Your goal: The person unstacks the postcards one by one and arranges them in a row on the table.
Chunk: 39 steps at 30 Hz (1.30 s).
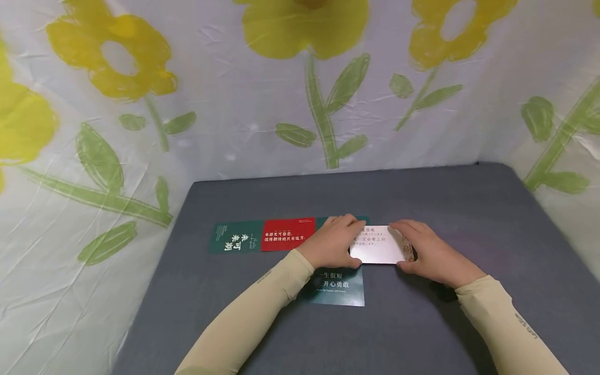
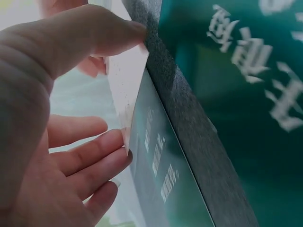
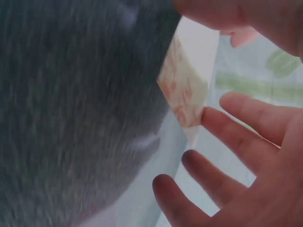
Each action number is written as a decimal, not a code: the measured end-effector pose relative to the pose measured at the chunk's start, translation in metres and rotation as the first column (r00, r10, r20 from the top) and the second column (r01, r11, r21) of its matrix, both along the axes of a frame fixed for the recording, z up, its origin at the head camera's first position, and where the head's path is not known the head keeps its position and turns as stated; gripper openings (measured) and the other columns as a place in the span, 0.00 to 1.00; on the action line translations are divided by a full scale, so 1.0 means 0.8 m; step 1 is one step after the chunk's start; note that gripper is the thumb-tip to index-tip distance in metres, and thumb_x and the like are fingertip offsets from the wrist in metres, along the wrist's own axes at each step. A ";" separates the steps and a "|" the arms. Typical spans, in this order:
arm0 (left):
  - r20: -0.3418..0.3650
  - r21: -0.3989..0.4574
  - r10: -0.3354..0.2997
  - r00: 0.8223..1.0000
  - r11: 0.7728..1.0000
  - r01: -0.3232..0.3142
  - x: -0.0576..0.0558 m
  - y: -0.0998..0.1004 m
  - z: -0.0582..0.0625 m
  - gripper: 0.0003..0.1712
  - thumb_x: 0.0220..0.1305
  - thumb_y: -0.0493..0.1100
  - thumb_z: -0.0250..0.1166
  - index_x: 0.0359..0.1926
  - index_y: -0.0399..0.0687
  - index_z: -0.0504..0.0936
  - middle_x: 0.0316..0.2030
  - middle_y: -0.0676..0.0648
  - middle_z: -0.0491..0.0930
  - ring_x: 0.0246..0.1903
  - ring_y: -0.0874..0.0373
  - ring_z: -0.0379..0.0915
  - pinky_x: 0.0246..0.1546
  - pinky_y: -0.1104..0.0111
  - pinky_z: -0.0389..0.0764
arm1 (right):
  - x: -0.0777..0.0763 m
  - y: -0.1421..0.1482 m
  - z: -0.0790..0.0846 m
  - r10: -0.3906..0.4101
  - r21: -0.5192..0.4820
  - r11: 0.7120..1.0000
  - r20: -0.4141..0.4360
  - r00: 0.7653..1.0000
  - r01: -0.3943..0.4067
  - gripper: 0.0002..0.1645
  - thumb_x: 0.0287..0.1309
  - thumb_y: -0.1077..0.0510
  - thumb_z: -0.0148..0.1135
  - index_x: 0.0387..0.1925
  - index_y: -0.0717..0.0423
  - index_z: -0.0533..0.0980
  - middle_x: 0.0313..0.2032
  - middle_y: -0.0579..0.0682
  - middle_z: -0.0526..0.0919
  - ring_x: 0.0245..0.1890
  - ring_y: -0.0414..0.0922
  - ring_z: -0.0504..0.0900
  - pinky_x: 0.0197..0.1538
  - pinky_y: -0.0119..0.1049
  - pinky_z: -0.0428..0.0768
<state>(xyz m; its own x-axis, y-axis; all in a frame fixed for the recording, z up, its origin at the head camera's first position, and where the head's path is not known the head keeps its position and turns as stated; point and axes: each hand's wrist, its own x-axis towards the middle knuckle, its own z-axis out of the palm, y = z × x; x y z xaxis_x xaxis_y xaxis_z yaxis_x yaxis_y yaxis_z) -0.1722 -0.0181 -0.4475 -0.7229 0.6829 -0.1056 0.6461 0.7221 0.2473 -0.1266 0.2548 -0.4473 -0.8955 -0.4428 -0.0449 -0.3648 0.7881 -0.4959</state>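
Between both hands is a white card [image 1: 375, 245] with lines of small print and large brown characters at its right end. At its left end, my left hand [image 1: 334, 242] holds it, thumb at the near edge and fingertips at the far edge. My right hand [image 1: 433, 254] holds the right end the same way, with two fingers spread away from the card in the right wrist view. In the left wrist view the white card is tilted above a green card [image 2: 161, 156]. Nearer the body lies a teal card [image 1: 341, 291] with white lettering, partly hidden by the left hand.
A red card [image 1: 288, 237] and a dark green card [image 1: 236, 238] lie in a row to the left of the left hand. The dark grey table [image 1: 262, 333] ends at the back against a hanging cloth [image 1: 225, 130] printed with yellow flowers.
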 end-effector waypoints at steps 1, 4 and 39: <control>0.001 0.008 0.006 1.000 1.000 -0.006 -0.003 0.005 0.000 0.57 0.56 0.61 0.80 0.81 0.48 0.67 0.69 0.49 0.74 0.68 0.57 0.70 0.80 0.55 0.66 | -0.003 0.004 0.000 -0.002 -0.002 1.000 0.004 1.000 0.002 0.50 0.59 0.58 0.79 0.79 0.58 0.65 0.76 0.62 0.69 0.76 0.65 0.66 0.70 0.66 0.75; 0.002 0.025 0.013 1.000 1.000 -0.013 -0.013 0.018 -0.005 0.57 0.56 0.61 0.80 0.81 0.48 0.67 0.69 0.49 0.74 0.67 0.58 0.70 0.80 0.55 0.65 | -0.012 0.015 -0.001 -0.008 -0.018 1.000 0.019 1.000 0.009 0.50 0.60 0.60 0.78 0.79 0.59 0.64 0.78 0.63 0.66 0.76 0.67 0.64 0.70 0.68 0.73; 0.118 0.107 0.070 0.991 0.991 -0.082 -0.057 0.068 -0.017 0.58 0.60 0.64 0.78 0.84 0.52 0.63 0.76 0.49 0.73 0.75 0.51 0.69 0.77 0.50 0.67 | -0.050 0.055 -0.001 -0.054 0.028 0.998 0.126 0.991 0.051 0.53 0.60 0.60 0.73 0.82 0.64 0.59 0.79 0.68 0.62 0.76 0.72 0.61 0.71 0.73 0.68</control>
<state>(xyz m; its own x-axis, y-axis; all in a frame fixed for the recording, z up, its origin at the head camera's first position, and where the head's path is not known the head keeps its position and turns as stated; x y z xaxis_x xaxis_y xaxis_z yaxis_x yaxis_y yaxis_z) -0.2181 0.0363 -0.4613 -0.7606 0.6386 -0.1170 0.5533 0.7319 0.3977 -0.1666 0.2989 -0.4480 -0.9040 -0.3925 -0.1696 -0.2582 0.8172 -0.5153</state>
